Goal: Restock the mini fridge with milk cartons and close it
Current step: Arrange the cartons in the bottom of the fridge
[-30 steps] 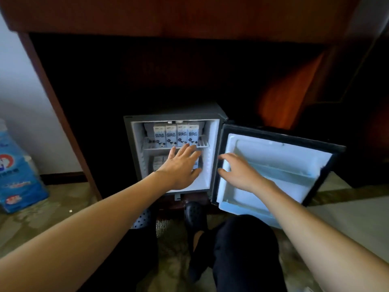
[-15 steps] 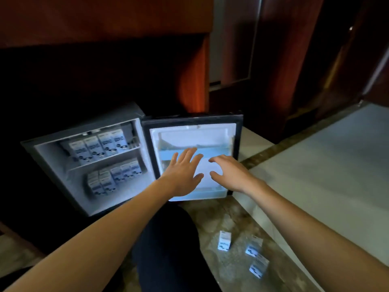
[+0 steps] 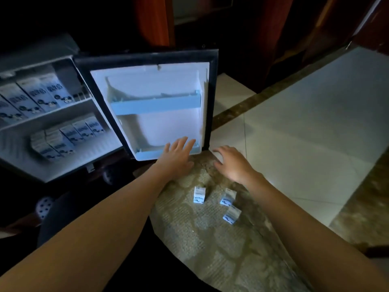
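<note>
Mid-restock: your left hand (image 3: 176,158) and right hand (image 3: 233,164) are empty and spread, so grab those floor cartons (image 3: 199,194) next.

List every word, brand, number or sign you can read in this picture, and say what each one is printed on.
Nothing here can be read for certain.
Three cartons on the floor: dark print, too small and blurred to read.
Upper-shelf cartons: dark print, blurred, unreadable.
Lower-shelf cartons: likewise unreadable.
Fridge door: no text shows.
</note>
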{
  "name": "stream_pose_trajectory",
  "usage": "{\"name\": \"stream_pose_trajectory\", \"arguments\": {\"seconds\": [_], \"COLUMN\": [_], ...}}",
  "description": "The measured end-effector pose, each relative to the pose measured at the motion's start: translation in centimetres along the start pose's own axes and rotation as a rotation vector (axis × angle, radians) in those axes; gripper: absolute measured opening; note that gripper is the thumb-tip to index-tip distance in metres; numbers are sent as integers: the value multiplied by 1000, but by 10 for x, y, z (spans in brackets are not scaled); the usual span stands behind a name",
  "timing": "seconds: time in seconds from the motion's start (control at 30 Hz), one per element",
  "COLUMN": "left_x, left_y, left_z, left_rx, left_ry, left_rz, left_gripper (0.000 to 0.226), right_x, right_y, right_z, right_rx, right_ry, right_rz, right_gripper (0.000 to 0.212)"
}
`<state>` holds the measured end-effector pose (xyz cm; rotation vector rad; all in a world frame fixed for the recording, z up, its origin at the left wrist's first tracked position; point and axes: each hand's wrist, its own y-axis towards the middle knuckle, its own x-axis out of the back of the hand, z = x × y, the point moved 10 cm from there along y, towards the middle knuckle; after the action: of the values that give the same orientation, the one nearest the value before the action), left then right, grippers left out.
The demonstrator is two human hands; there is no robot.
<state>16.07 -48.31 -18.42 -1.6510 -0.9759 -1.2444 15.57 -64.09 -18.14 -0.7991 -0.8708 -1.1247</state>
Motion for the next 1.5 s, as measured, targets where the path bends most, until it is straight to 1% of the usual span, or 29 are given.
{"name": "stream_pose_trajectory", "arguments": {"seconds": [0.13, 0.23, 0.33, 0.47, 0.6, 0.77, 0.8, 0.9, 1.03, 1.1, 1.23, 1.33, 1.4, 1.5], "left_x": [-38, -70, -104, -146, -188, -228, -233, -239, -247, -244, -238, -235, -237, -236], "left_y": [11, 17, 22, 25, 25, 32, 33, 35, 29, 29, 32, 31, 28, 26], "left_z": [-8, -18, -23, -25, -21, -15, -15, -17, -16, -17, -17, -18, -17, -17], "left_rx": [-24, -59, -69, -65, -66, -29, -27, -48, 70, 93, 106, 89, 92, 85], "left_ry": [-5, 51, 50, 33, 31, 5, -17, -8, -77, -73, -46, -38, -58, -71], "left_rz": [64, 100, 162, 224, 278, 339, 326, 210, 299, 267, 226, 195, 188, 191], "left_gripper": [74, 75, 78, 77, 80, 83, 83, 82, 78, 75, 59, 61, 59, 58], "right_x": [-45, -69, -90, -121, -138, -159, -163, -179, -199, -202, -217, -218, -211, -207], "right_y": [-5, -11, -20, -28, -37, -61, -65, -79, -90, -89, -92, -96, -97, -97], "right_z": [-34, -52, -72, -98, -115, -149, -153, -161, -164, -165, -183, -185, -177, -165], "right_rx": [-64, -93, -122, -174, -204, -305, -313, -354, -363, -376, -477, -475, -479, -449], "right_ry": [29, 39, 59, 90, 98, 167, 168, 157, 57, 20, 121, 211, 263, 258], "right_rz": [79, 120, 128, 165, 159, 169, 169, 191, 215, 198, 172, 131, 100, 98], "right_gripper": [40, 43, 44, 46, 47, 46, 45, 48, 57, 56, 45, 37, 30, 36]}}
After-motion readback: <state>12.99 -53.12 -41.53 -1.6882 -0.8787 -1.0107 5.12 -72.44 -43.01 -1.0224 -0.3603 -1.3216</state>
